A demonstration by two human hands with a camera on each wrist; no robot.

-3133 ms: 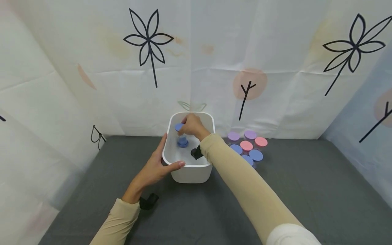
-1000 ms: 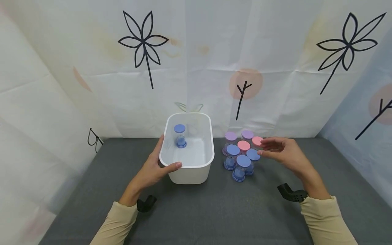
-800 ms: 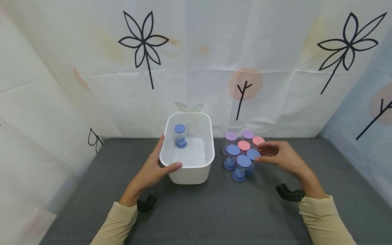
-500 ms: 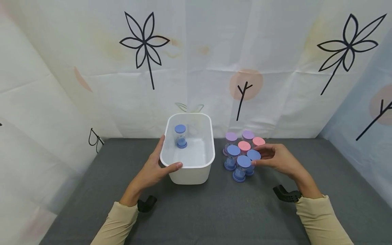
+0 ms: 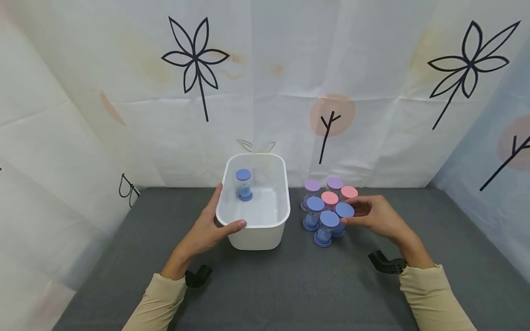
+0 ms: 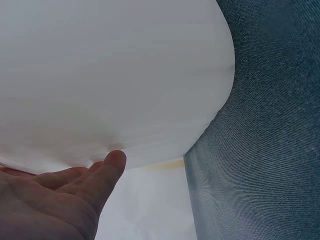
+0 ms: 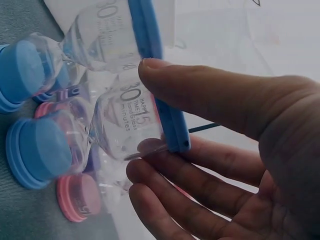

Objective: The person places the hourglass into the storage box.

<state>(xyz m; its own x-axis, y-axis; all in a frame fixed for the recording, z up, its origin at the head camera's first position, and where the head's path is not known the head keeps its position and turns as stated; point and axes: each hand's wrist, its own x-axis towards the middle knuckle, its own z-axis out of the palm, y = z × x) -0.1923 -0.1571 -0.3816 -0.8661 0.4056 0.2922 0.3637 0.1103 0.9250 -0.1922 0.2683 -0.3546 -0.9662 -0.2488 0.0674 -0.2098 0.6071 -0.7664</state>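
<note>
My left hand (image 5: 209, 234) rests against a white plastic bin (image 5: 255, 236), fingers straight along its left outer wall and thumb over the front rim. The left wrist view shows those fingers touching the wall (image 6: 120, 75). One blue-capped hourglass (image 5: 244, 185) stands upright inside the bin. To the right, my right hand (image 5: 378, 218) pinches another blue-capped hourglass (image 5: 344, 210) near its top, thumb on the near side and fingers on the far side. In the right wrist view this hourglass (image 7: 125, 120) shows printed lettering on its clear glass, and its blue sand lies at the bottom.
Close around the held one stand more hourglasses: two blue (image 5: 329, 219) (image 5: 315, 204), two pink (image 5: 330, 198) (image 5: 349, 192) and two purple (image 5: 312, 185) (image 5: 335, 183). A dark grey cloth (image 5: 290, 289) covers the table, and a patterned white curtain (image 5: 269, 92) hangs behind.
The right hand set a blue hourglass in the bin, came back right to the group, and closed on another blue one, which shifts slightly right. The left hand keeps its place.
</note>
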